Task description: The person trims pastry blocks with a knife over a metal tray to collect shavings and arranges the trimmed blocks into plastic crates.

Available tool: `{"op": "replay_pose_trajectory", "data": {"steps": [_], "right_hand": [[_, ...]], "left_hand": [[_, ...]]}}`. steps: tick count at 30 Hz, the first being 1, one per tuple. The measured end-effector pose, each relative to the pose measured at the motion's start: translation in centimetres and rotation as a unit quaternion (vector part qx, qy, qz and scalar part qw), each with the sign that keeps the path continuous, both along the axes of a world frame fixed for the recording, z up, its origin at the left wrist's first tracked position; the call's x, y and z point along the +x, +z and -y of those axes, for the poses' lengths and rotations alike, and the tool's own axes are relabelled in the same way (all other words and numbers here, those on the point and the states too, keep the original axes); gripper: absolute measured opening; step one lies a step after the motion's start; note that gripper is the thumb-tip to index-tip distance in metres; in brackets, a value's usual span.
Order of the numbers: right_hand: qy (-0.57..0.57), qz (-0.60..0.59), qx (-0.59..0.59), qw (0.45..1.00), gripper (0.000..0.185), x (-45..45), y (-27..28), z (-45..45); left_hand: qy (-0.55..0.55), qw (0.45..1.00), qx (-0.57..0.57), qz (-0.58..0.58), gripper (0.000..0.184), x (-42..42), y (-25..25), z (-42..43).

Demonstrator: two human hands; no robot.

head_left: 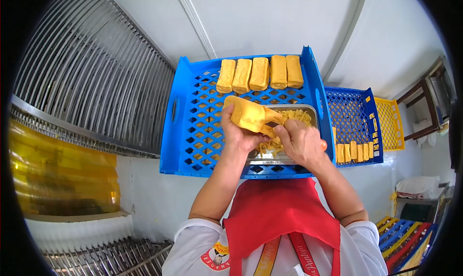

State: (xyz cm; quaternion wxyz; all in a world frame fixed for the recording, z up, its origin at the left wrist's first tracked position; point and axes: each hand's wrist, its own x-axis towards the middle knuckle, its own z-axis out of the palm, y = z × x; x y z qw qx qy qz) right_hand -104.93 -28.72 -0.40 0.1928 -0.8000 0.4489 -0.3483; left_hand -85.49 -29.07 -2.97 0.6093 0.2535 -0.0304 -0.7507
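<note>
My left hand (239,135) grips a yellow block (247,114) that looks like cheese, holding it tilted above the blue crate. At the block's right end, a strip of its outer layer stands partly away. My right hand (301,140) is closed against that end, and an orange handle end (323,144) sticks out of the fist; the working part of this tool is hidden. Below both hands, a metal tray (314,113) holds yellow peelings (295,116). Several similar yellow blocks (259,73) lie in a row along the crate's far side.
The blue crate (174,131) has a lattice floor, with more yellow blocks visible beneath it. To the right stand a darker blue crate (347,107) with small yellow blocks and a yellow crate (389,126). Metal racking (96,68) rises at left. A wooden frame (424,100) is far right.
</note>
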Motion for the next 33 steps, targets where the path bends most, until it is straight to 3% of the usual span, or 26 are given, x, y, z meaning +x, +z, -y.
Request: {"op": "replay_pose_trajectory", "data": {"steps": [2, 6, 14, 19, 22, 28, 30, 33], "right_hand": [[0.044, -0.015, -0.127, 0.991, 0.030, -0.5, 0.8, 1.2], [0.105, -0.045, -0.238, 0.964, 0.030, -0.7, 0.9, 3.6], [0.179, -0.120, -0.208, 0.954, 0.040, -0.5, 1.2, 5.0], [0.200, -0.245, -0.133, 0.939, 0.043, -1.1, 1.4, 5.2], [0.167, -0.182, -0.177, 0.953, 0.041, -1.7, 0.3, 5.8], [0.144, -0.179, -0.216, 0.949, 0.039, -0.9, 0.3, 6.3], [0.144, -0.189, -0.200, 0.951, 0.040, -0.8, 0.1, 6.3], [0.150, -0.198, -0.176, 0.953, 0.043, -0.6, 0.3, 6.3]], "left_hand": [[-0.023, 0.999, 0.020, 0.021, 0.075, -0.3, 0.6, 0.0], [-0.070, 0.994, 0.064, 0.052, 0.067, -0.7, 1.3, 0.2], [-0.093, 0.974, 0.132, 0.162, 0.066, -1.5, 2.3, 0.9], [-0.041, 0.988, 0.079, 0.125, 0.065, 0.5, 2.8, 2.3], [-0.031, 0.996, 0.043, 0.074, 0.064, 2.1, 2.6, 2.7], [-0.040, 0.995, 0.061, 0.074, 0.066, 1.6, 2.9, 2.2], [-0.075, 0.997, 0.029, 0.021, 0.063, 2.0, 2.4, 2.2], [-0.068, 0.996, 0.033, 0.052, 0.068, 2.0, 2.0, 2.4]]}}
